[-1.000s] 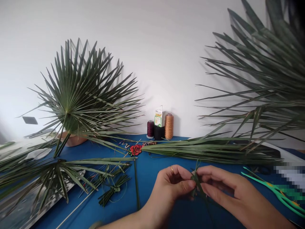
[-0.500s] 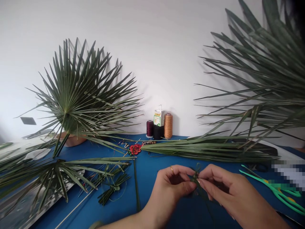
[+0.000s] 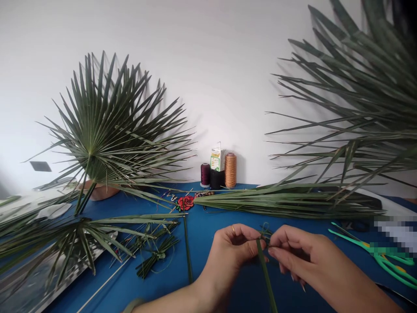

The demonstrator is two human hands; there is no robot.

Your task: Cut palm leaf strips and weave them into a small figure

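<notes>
Between thumb and fingers, my left hand pinches a green palm leaf strip, knotted with small loops at its top. The long flat end hangs down toward the front of the blue table. My right hand is closed at the right side of the same knot, thumb against fingertips; what part it grips is mostly hidden. Left of my hands lies a tied bundle of leaf strips. Another single strip stretches across the table beside my left wrist.
Palm fans stand in a terracotta pot at left; more palm leaves spread at right. A long leaf bundle lies across the back. Behind it are thread spools and a red rose patch. Green-handled scissors lie at right.
The strip's long end has swung into clear view, hanging below the knot. My left hand has shifted slightly left, and a small gap has opened between the two hands' fingertips.
</notes>
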